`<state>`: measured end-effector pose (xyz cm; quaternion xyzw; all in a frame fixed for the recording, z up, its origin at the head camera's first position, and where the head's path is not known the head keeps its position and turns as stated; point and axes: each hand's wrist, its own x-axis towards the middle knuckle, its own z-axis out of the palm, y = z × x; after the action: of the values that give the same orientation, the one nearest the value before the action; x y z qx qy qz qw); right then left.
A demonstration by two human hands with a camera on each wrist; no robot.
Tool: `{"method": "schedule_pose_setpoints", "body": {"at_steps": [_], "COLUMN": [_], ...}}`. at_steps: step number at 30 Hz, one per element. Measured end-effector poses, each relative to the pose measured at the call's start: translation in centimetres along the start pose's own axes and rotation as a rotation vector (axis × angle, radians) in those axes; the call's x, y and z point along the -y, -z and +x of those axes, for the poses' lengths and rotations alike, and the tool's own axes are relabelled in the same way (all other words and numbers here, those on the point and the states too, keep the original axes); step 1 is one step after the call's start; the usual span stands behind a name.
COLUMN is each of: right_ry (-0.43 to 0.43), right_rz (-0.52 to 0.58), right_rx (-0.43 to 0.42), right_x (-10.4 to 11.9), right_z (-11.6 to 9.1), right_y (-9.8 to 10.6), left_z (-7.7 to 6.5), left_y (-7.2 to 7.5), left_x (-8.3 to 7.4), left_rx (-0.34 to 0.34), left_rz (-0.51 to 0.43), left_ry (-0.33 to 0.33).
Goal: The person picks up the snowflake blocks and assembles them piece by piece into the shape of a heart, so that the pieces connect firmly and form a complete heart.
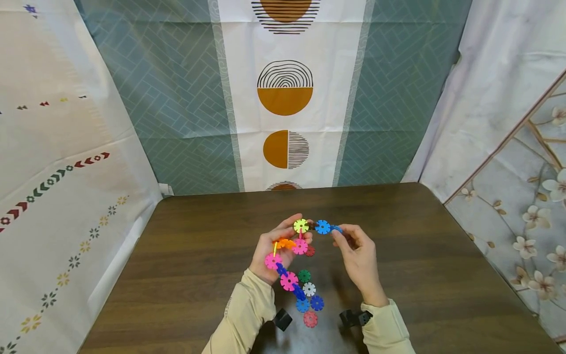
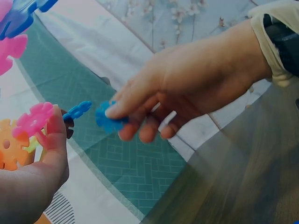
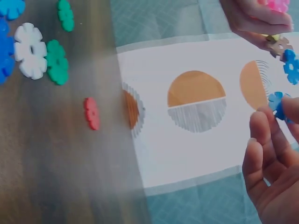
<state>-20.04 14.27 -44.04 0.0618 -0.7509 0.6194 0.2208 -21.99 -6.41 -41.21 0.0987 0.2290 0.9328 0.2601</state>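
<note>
My left hand (image 1: pixel 263 253) holds a chain of interlocked, notched plastic discs. The chain runs from a yellow-green disc (image 1: pixel 301 226) through orange and pink discs, and a pink disc (image 1: pixel 289 281) and dark blue ones hang below the palm. Beyond the left fingertips, a brown disc (image 3: pixel 279 46) links to a blue disc (image 2: pixel 77 110) at the chain's end. Between thumb and fingertips, my right hand (image 1: pixel 359 253) pinches another blue disc (image 2: pixel 108 122). A small gap separates the two blue discs in the left wrist view.
Loose discs lie on the brown wooden table (image 1: pixel 199 246): a red one (image 3: pixel 91 113) farther back, then green, white (image 3: pixel 31 51), blue and another red (image 1: pixel 311 319) nearer. Black wrist cameras (image 1: pixel 283 319) sit at both cuffs. Patterned cloths hang behind and beside the table.
</note>
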Motion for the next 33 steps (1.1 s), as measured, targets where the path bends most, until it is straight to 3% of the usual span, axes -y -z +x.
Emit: {"method": "schedule_pose_setpoints", "body": {"at_steps": [9, 33], "right_ry": [0.118, 0.233], "right_rz": [-0.057, -0.133], "right_rx": [0.008, 0.034], "right_x": [3.9, 4.1], "right_z": [-0.6, -0.4], "right_y": [0.4, 0.7], "left_z": [0.0, 0.2], "left_y": [0.0, 0.0], "left_x": [-0.1, 0.2], "left_rx": [-0.004, 0.002], "left_rz": [-0.004, 0.023], "left_ry": [0.0, 0.01]}}
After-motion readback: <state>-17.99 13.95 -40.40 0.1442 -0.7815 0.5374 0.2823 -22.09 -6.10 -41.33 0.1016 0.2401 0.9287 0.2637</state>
